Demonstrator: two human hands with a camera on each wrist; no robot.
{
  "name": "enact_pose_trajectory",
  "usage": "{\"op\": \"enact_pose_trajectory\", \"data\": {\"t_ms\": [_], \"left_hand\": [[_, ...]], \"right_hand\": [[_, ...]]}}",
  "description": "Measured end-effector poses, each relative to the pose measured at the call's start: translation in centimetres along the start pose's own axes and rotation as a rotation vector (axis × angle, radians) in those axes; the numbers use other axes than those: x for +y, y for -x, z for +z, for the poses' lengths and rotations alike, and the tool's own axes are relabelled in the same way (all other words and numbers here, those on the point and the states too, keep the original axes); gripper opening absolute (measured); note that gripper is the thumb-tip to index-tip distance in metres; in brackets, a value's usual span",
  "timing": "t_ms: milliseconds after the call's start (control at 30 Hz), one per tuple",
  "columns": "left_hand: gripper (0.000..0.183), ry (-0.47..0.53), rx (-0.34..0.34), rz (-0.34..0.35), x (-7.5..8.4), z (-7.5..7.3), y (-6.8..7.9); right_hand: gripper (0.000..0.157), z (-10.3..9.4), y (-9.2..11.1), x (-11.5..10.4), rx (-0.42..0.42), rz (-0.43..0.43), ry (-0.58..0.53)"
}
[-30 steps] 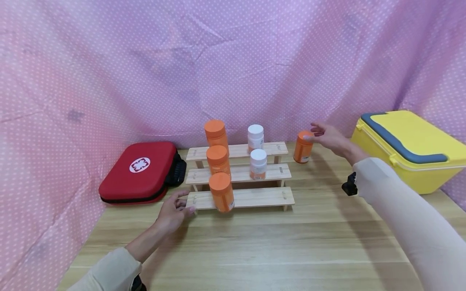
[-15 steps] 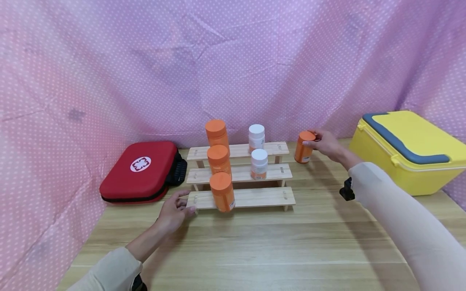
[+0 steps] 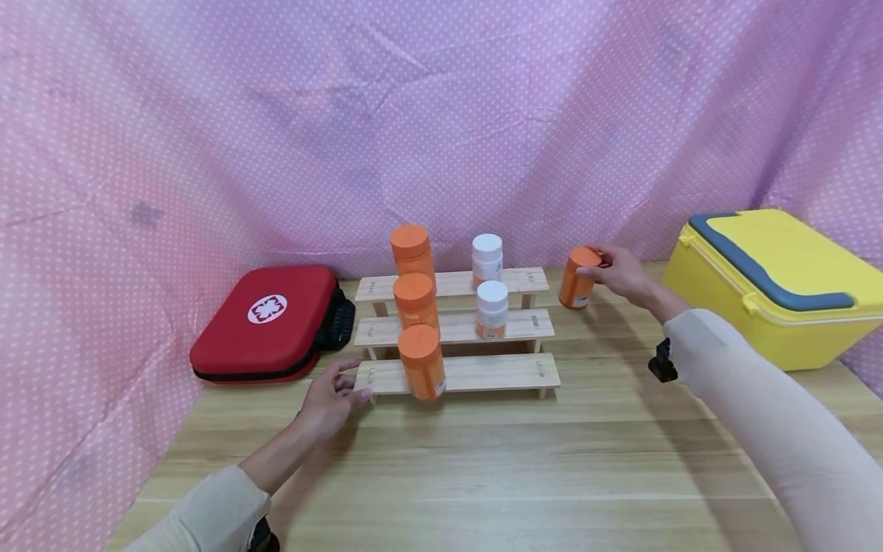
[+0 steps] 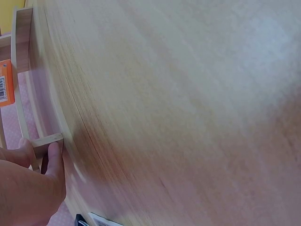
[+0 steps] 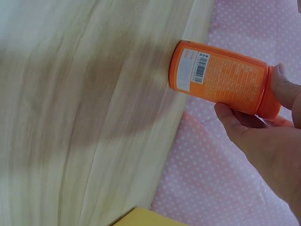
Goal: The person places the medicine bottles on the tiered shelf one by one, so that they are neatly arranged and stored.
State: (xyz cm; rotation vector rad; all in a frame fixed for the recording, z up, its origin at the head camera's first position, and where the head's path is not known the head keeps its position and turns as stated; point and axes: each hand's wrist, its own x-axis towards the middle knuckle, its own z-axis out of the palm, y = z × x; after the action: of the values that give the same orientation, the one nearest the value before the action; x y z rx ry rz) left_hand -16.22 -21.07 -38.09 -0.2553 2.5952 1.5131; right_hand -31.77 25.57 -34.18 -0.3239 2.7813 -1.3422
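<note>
My right hand [image 3: 621,274] grips the cap end of an orange pill bottle [image 3: 576,287] right of the wooden stand. In the right wrist view the thumb lies at the cap and fingers curl round the far side of the bottle [image 5: 221,77], its barcode label showing. My left hand [image 3: 327,402] pinches the left end of the stepped wooden stand [image 3: 493,373]; in the left wrist view thumb and fingers hold its end leg [image 4: 47,140]. Three orange bottles stand on the left part of the steps, the front one [image 3: 421,364] lowest. Two white-capped bottles, one in the middle [image 3: 491,310], stand further right.
A red first-aid case [image 3: 265,326] lies left of the stand, close behind my left hand. At the right stands a yellow box [image 3: 779,284] with a grey handle, beside my right forearm. A pink dotted cloth [image 3: 441,138] hangs behind the wooden table [image 3: 483,475].
My right hand has come down onto the orange bottle beside the stand, its fingers closing round the cap. My left hand has stayed on the stand's end.
</note>
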Motion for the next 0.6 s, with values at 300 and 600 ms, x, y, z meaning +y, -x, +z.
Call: {"op": "enact_pose_trajectory", "data": {"t_ms": [300, 600], "left_hand": [[0.059, 0.006, 0.004, 0.004, 0.1, 0.0, 0.0], [0.06, 0.035, -0.003, -0.008, 0.1, 0.1, 0.0]], "right_hand": [[0.058, -2.0, 3.7, -0.7, 0.03, -0.071, 0.085], [0.057, -3.1, 8.2, -2.4, 0.014, -0.088, 0.062]]}}
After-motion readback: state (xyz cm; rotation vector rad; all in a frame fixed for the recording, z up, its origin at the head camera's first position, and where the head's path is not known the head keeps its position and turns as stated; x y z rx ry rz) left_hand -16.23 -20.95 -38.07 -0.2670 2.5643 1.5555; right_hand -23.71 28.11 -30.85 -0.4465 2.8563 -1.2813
